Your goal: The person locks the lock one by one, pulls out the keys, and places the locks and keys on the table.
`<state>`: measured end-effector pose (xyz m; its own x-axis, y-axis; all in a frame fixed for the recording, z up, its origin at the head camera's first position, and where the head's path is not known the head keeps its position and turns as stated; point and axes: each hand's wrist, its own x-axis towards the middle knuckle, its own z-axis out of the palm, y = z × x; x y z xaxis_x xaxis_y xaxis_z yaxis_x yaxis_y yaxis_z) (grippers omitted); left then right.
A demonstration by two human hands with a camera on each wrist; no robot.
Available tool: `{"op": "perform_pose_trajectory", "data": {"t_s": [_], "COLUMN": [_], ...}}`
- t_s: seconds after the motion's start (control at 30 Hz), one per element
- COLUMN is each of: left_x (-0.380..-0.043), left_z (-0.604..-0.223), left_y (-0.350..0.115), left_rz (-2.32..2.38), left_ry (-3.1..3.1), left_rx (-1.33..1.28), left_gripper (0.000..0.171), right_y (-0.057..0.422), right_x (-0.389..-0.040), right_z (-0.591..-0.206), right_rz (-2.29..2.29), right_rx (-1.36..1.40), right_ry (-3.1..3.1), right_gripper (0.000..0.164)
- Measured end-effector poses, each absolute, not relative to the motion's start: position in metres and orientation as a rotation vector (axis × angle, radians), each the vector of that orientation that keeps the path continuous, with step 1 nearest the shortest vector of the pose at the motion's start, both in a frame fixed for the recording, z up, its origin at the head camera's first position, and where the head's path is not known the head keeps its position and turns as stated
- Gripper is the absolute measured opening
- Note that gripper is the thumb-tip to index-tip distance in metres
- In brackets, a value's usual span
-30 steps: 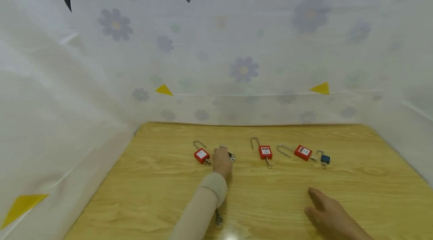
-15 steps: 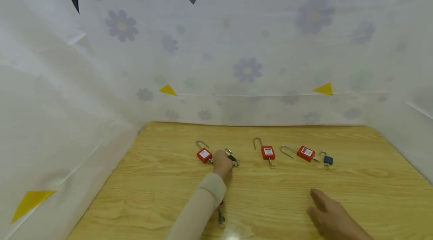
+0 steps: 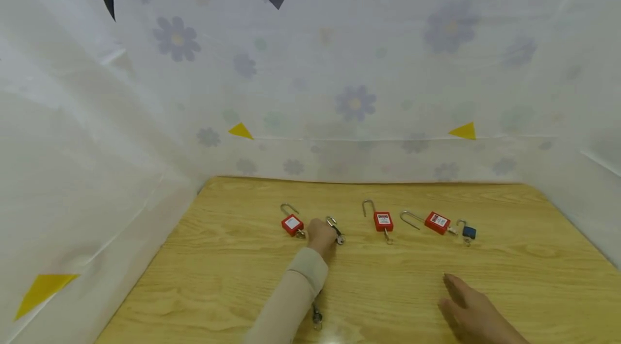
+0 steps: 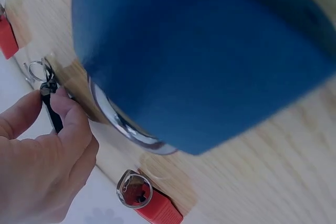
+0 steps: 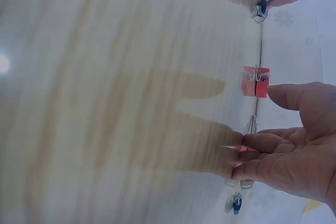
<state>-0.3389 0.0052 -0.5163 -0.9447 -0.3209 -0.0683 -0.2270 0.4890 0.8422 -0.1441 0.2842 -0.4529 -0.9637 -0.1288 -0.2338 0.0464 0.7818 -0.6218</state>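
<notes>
Left hand (image 3: 321, 235) reaches to the far part of the table (image 3: 218, 284), thumb and forefinger pinching a small black padlock (image 3: 336, 230). Its shackle shows beyond the fingers; a key ring (image 4: 39, 70) hangs at the pinched end. Right hand (image 3: 469, 305) is above the near right of the table, nothing in its grasp, fingers extended, thumb apart.

Row of locks, from the person's left: red padlock (image 3: 292, 224) with white label, just beside the left hand; the black one; a second red padlock (image 3: 383, 221), roughly upright in view, key toward the person; a third red padlock (image 3: 437, 222), tilted, shackle pointing left; small blue padlock (image 3: 469, 232) near its key. Another key (image 3: 317, 316) lies by the left sleeve (image 3: 291, 301). Behind: flowered white sheet (image 3: 310, 80).
</notes>
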Motion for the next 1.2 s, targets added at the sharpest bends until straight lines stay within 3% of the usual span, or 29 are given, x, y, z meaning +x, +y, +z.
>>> {"op": "perform_pose_trajectory", "data": {"t_s": [0.17,0.4,0.5,0.8,1.2], "left_x": [-0.297,-0.271,-0.266,-0.231,-0.174], "left_z": [-0.457,-0.436,-0.435,-0.403,-0.392], "left_y": [0.007,0.012,0.017,0.021,-0.008], "left_rz": [-1.514,-1.602,-1.699,-2.240,-2.304], "left_ry": [-2.636,-2.610,-2.618,-2.532,-2.587], "left_rx": [0.447,0.391,0.360,0.158,-0.110], "left_gripper": [0.007,0.043,0.049,0.040,0.034], "right_y": [0.284,0.283,0.283,0.281,0.280], "right_x": [-0.144,-0.140,-0.139,-0.140,-0.140], "right_z": [-0.453,-0.451,-0.449,-0.447,-0.449], "right_rz": [-0.984,-0.969,-0.960,-0.940,-0.922], "right_rx": [-0.047,-0.086,-0.083,-0.087,-0.101], "right_ry": [2.682,2.716,2.708,2.726,2.752], "right_gripper": [0.068,0.066,0.066,0.066,0.065]}}
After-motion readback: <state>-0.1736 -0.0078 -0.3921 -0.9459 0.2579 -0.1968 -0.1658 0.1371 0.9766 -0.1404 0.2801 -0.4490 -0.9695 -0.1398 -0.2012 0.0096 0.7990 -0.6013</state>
